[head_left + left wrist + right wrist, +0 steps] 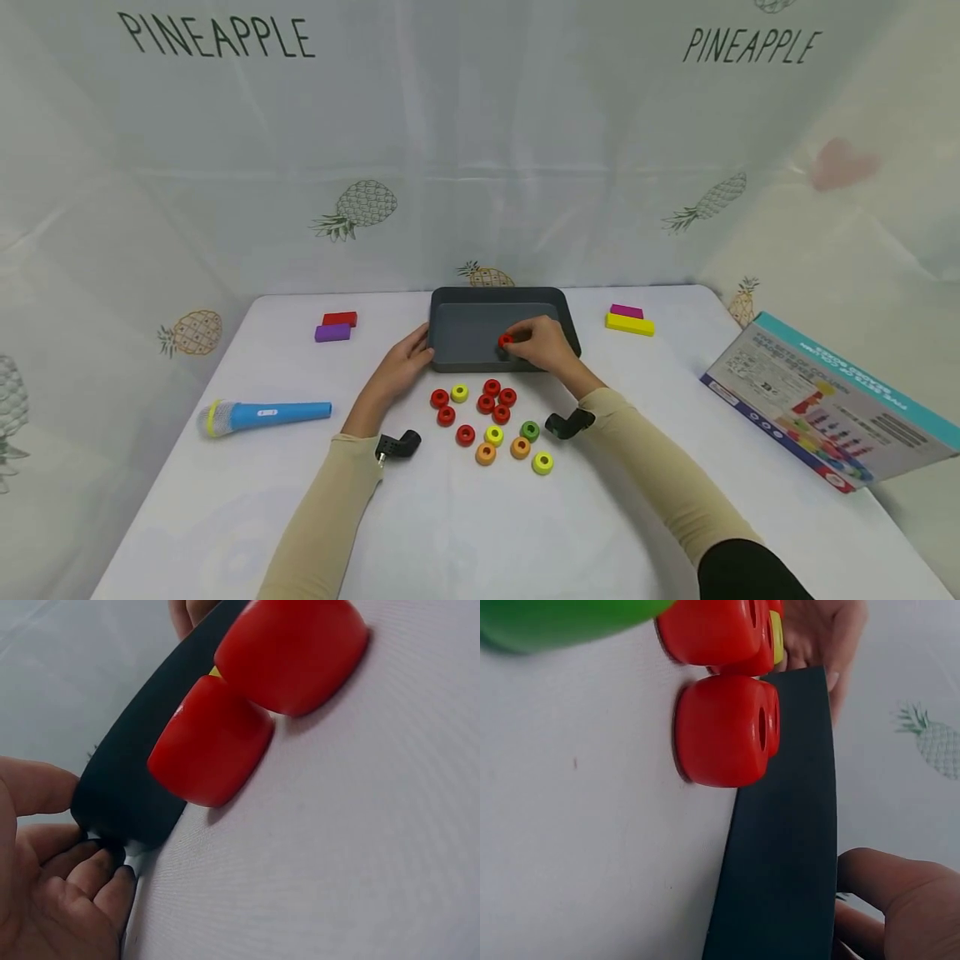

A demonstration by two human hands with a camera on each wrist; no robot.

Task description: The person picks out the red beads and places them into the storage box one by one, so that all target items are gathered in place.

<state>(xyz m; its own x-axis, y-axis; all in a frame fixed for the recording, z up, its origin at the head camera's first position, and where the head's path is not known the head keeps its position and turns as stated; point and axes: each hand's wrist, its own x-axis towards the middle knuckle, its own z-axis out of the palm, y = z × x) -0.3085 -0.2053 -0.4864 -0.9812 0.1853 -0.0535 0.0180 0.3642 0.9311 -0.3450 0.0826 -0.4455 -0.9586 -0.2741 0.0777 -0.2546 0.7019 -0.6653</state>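
A dark grey rectangular tray (468, 329) lies toward the back of the white table. My left hand (401, 367) holds its front left corner; in the left wrist view the thumb is at the rim and the fingers curl at the lower edge. Over the tray's front right part, my right hand (543, 343) pinches a red bead (506, 340) between thumb and fingers. The right wrist view hides that bead behind the tray wall. Several red beads (465, 435), yellow beads (543, 463), orange beads (485, 454) and a green bead (529, 431) lie loose in front of the tray.
A blue toy microphone (277, 414) lies at the left. Behind it are a red block (340, 318) and a purple block (332, 333). Back right are a magenta block (626, 311) and a yellow block (630, 324). A printed box (825, 408) stands at the right edge.
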